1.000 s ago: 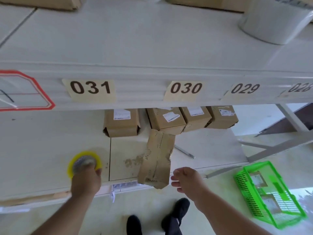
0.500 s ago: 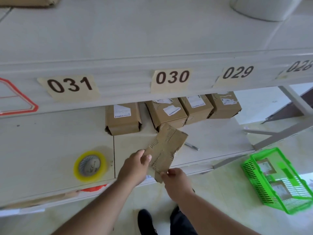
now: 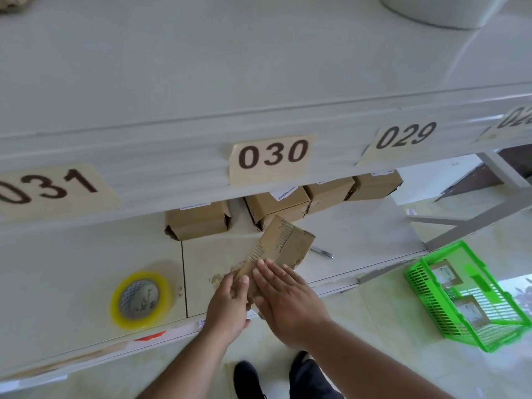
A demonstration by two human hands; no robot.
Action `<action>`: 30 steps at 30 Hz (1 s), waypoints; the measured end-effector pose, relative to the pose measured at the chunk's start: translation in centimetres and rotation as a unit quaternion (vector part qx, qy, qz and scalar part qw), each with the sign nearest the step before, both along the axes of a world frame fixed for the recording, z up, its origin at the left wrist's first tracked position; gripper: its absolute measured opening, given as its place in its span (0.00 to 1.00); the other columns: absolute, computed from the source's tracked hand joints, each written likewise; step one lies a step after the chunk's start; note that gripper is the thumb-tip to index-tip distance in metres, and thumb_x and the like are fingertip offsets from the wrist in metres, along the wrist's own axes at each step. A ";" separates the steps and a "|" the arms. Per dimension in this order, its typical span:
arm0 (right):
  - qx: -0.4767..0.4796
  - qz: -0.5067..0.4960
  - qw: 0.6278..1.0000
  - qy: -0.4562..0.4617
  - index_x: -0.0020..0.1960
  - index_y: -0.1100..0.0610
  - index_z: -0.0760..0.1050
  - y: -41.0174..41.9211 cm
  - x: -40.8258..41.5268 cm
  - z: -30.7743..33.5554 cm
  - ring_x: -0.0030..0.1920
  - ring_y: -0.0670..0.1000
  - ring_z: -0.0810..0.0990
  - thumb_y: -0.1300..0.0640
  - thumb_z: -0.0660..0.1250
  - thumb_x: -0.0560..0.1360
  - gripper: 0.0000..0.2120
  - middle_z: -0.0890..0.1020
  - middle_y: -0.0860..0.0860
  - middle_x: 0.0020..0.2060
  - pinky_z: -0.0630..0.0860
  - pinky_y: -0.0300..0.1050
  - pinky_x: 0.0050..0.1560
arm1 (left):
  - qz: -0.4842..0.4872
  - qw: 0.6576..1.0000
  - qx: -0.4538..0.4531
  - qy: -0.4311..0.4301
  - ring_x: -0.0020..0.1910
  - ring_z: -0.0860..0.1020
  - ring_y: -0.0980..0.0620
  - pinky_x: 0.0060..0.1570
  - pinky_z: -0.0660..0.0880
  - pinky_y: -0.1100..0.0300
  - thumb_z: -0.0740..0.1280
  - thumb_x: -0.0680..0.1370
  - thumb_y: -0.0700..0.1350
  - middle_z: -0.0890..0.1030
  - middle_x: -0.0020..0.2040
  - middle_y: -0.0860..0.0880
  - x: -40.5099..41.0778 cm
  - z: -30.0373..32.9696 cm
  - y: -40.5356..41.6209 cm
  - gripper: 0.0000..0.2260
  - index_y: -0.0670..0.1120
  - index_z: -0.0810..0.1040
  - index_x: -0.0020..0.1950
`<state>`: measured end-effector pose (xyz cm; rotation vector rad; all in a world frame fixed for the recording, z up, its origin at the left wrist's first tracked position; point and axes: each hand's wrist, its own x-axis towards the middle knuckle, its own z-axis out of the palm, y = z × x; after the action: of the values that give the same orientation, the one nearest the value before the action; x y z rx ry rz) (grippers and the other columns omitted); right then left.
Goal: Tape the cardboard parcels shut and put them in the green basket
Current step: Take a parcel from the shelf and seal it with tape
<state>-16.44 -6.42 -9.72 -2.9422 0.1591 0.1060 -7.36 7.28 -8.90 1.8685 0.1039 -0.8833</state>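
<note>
The box [image 3: 283,249] lies near the front edge of the shelf [image 3: 86,269], just right of the roll of tape [image 3: 141,299]. The left hand [image 3: 230,303] grips its near end, likely to keep it from sliding. The right hand [image 3: 283,298] lies flat on top with straight fingers, probably pressing the tape down. The green basket [image 3: 431,315] waits on the floor, well right of the box.
</note>
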 end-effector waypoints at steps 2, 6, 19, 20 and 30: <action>0.013 -0.022 0.999 0.039 0.84 0.54 0.57 -0.8 1.1 0.1 0.84 0.48 0.47 0.37 0.41 0.86 0.33 0.56 0.50 0.84 0.44 0.49 0.80 | -0.005 1.000 0.005 -0.002 0.52 0.83 0.50 0.43 0.85 0.49 0.61 0.84 0.59 0.80 0.56 0.57 0.0 0.0 0.0 0.10 0.63 0.72 0.65; 0.004 -0.079 0.992 0.101 0.85 0.53 0.36 -3.7 3.5 0.7 0.82 0.47 0.31 0.34 0.38 0.84 0.37 0.34 0.47 0.82 0.33 0.52 0.81 | -0.016 1.000 0.001 0.007 0.53 0.83 0.49 0.46 0.84 0.48 0.60 0.84 0.58 0.80 0.54 0.58 0.2 0.2 0.0 0.03 0.68 0.72 0.55; 0.201 -0.282 0.932 0.104 0.64 0.45 0.79 -10.0 7.1 4.1 0.50 0.52 0.80 0.40 0.49 0.86 0.22 0.85 0.49 0.54 0.79 0.49 0.51 | 0.073 0.991 -0.038 0.101 0.51 0.85 0.42 0.41 0.84 0.52 0.61 0.85 0.54 0.79 0.60 0.46 0.2 0.0 -0.2 0.14 0.48 0.72 0.65; 0.227 -0.272 0.932 0.070 0.67 0.43 0.79 -9.7 6.6 4.9 0.51 0.52 0.80 0.43 0.52 0.87 0.19 0.85 0.49 0.56 0.79 0.48 0.52 | 0.095 0.988 -0.053 0.106 0.51 0.85 0.39 0.41 0.84 0.51 0.60 0.86 0.51 0.79 0.60 0.43 0.2 0.0 -0.3 0.13 0.45 0.72 0.65; 0.054 -0.001 0.969 -0.242 0.70 0.58 0.80 -1.3 2.3 3.0 0.72 0.52 0.77 0.61 0.68 0.76 0.23 0.80 0.53 0.70 0.76 0.51 0.70 | 0.091 0.994 -0.020 0.059 0.55 0.80 0.45 0.61 0.77 0.43 0.60 0.79 0.53 0.83 0.55 0.47 0.8 1.3 -2.0 0.10 0.52 0.79 0.53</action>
<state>-14.17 -7.74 -6.70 -2.7581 0.0800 -0.5787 -6.54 5.25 -7.59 1.7382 0.3212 -0.8617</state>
